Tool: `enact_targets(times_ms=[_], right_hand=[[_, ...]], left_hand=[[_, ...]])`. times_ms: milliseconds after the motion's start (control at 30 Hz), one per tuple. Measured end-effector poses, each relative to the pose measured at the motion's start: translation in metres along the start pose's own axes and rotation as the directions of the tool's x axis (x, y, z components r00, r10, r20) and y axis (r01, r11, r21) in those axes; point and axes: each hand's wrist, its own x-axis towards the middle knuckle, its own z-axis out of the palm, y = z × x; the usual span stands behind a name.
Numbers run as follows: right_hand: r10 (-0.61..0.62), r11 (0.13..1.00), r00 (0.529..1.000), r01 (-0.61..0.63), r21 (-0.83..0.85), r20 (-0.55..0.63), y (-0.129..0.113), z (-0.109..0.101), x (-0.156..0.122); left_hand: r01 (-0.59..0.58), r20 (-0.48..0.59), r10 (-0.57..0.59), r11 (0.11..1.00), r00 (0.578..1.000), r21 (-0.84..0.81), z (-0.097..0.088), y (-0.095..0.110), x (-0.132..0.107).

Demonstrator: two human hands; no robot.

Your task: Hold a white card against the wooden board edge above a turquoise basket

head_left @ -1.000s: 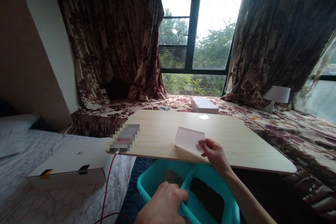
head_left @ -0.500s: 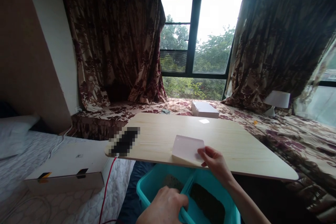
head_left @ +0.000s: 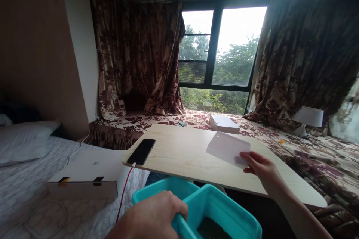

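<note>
My right hand pinches a pale, flat plastic card by its near corner and holds it lifted and tilted above the light wooden table. My left hand is closed over the middle divider of a teal two-compartment bin just below the table's near edge. Dark material lies in the bin's right compartment. A black phone rests at the table's left corner with a red cable hanging from it.
A flat cardboard box lies on the bed at left beside a pillow. A white box and a small white lamp sit on the patterned window seat behind the table. Heavy curtains flank the window.
My right hand has lifted the card off the table's near edge and carried it right and up. The view has swung, so the bin now sits lower right.
</note>
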Motion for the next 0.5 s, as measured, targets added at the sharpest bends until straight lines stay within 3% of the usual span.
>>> enact_targets(times_ms=[100,200,267,400,500], right_hand=[[-0.042,0.999,0.999,0.041,0.035,0.029,-0.026,0.0,-0.005],[-0.088,0.995,0.994,0.086,0.042,0.057,-0.038,0.003,-0.011],[-0.105,0.994,0.988,0.104,0.016,0.113,-0.035,0.006,-0.012],[-0.065,0.992,0.962,0.092,-0.09,0.265,-0.012,0.018,-0.009],[-0.054,0.987,0.961,0.093,-0.133,0.27,0.008,0.03,0.0]], left_hand=[[-0.071,0.004,0.071,0.995,0.997,-0.063,-0.022,0.012,-0.012],[-0.143,-0.008,0.143,0.986,0.99,-0.088,-0.021,0.015,-0.01],[-0.129,-0.017,0.129,0.99,0.992,-0.047,-0.006,0.01,0.001],[0.075,0.025,-0.076,0.996,0.997,0.043,0.037,-0.001,0.032],[0.108,0.001,-0.108,0.992,0.994,0.059,0.062,-0.005,0.045]])
